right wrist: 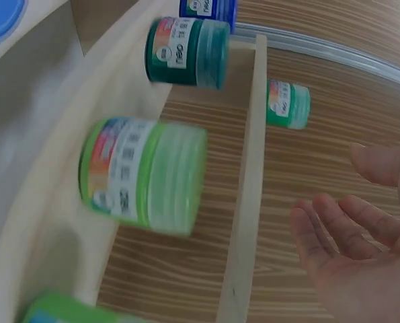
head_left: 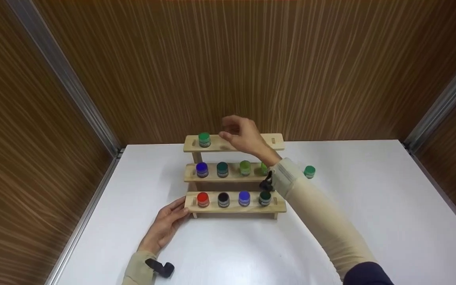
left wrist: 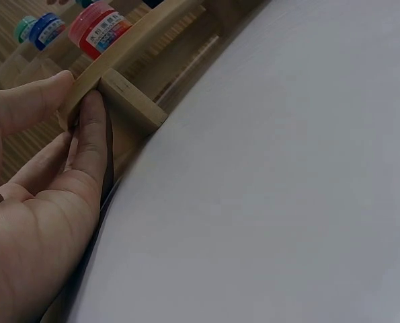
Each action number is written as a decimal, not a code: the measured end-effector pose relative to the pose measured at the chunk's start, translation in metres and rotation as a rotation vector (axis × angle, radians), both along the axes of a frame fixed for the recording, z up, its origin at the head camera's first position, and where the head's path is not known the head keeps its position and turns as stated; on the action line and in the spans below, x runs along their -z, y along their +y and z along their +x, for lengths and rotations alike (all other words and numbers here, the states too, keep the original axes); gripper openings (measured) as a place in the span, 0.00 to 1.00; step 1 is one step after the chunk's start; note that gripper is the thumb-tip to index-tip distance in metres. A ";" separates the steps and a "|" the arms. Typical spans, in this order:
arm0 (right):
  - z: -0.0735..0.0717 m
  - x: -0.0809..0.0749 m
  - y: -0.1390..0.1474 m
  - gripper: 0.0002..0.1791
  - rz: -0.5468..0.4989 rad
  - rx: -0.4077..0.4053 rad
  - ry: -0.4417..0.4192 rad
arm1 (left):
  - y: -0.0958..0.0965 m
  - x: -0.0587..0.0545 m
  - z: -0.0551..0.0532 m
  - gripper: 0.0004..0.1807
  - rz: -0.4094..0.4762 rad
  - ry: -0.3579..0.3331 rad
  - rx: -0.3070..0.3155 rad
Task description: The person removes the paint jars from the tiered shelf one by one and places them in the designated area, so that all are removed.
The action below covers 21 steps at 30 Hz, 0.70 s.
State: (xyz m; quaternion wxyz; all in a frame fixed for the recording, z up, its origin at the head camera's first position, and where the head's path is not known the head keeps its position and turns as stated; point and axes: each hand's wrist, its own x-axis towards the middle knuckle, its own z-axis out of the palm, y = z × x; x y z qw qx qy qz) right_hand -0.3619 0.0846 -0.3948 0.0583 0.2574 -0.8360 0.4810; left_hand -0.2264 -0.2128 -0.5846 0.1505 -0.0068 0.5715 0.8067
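Observation:
A three-tier wooden rack holds small paint jars with coloured lids. My left hand grips the left end of its lowest shelf, thumb on top and fingers beneath, beside a red jar. Over the top shelf hangs my right hand, fingers loosely curved and holding nothing. To its left on that shelf stands a green jar. Blue, teal and light green jars line the middle shelf, partly hidden by my right wrist. Red, black, violet and dark green jars stand along the lowest one.
Another green jar stands on the white table, right of the rack and beyond my right forearm. A wood-grain panel rises close behind the rack. Similar panels with metal edge strips close off both sides.

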 end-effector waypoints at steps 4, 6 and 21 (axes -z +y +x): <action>-0.001 0.004 -0.012 0.24 0.019 -0.013 -0.017 | -0.002 0.000 0.001 0.38 -0.001 -0.001 -0.010; -0.001 0.007 -0.018 0.24 0.023 -0.023 -0.020 | -0.002 0.001 0.002 0.38 0.002 0.002 -0.016; -0.001 0.021 -0.044 0.26 0.041 -0.055 -0.031 | -0.003 0.001 0.001 0.38 -0.012 0.002 -0.010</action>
